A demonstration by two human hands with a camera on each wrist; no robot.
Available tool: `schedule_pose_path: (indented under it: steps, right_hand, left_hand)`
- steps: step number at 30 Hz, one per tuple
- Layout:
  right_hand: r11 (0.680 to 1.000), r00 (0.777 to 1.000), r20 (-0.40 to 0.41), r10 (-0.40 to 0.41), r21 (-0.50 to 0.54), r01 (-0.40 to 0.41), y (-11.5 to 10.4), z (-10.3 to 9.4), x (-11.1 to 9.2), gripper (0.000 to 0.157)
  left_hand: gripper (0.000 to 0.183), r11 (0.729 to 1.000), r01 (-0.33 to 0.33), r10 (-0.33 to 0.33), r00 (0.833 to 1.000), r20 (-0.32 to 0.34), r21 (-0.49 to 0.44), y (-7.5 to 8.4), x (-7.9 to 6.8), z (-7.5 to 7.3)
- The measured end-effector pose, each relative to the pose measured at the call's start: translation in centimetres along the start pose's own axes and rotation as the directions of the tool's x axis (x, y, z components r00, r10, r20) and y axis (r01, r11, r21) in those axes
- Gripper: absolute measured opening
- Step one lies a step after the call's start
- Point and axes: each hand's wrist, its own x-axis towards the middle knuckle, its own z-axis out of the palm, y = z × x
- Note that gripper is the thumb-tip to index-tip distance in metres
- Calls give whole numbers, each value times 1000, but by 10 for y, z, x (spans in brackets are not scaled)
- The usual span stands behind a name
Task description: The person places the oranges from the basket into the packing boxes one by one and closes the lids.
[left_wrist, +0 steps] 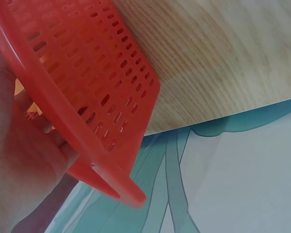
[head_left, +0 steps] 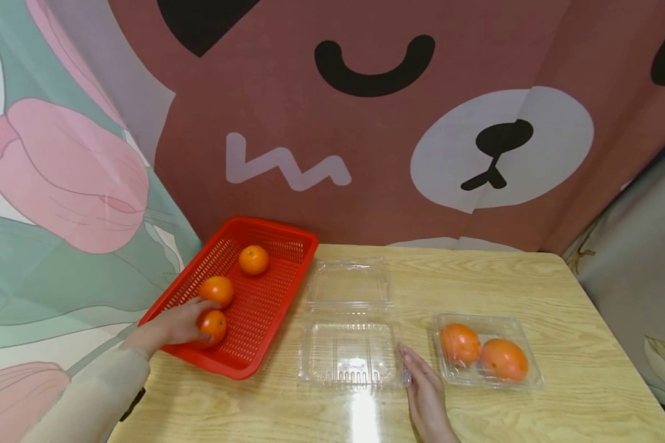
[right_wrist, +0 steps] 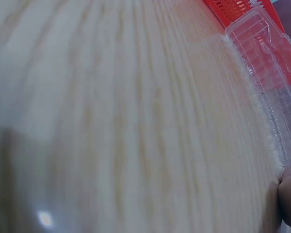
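Note:
In the head view my left hand reaches over the near left side of a red plastic basket. Its fingers and thumb curl round an orange; in the left wrist view the left hand is partly hidden behind the basket's rim. A second orange lies right at the fingers, and a third orange sits farther back. Fingers fairly straight, my right hand rests at the right edge of an opened clear plastic clamshell box, whose lid lies folded back behind it.
Right of my right hand stands another clear box with two orange fruits inside. All of this is on a wood-grain table. Behind its far edge hangs a printed curtain.

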Motion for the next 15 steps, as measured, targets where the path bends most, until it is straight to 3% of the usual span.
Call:
schedule_pose_path:
  steps: [8, 15]
  right_hand:
    - [1000, 1000, 17, -1, 3, 1, 0, 0, 0, 22]
    - [1000, 1000, 12, -5, -6, 5, 0, 0, -1, 22]
  left_hand:
    - [62, 1000, -20, 21, 1000, -12, 1, 5, -2, 0]
    - [64, 1000, -13, 13, 997, -70, 5, 15, -7, -2]
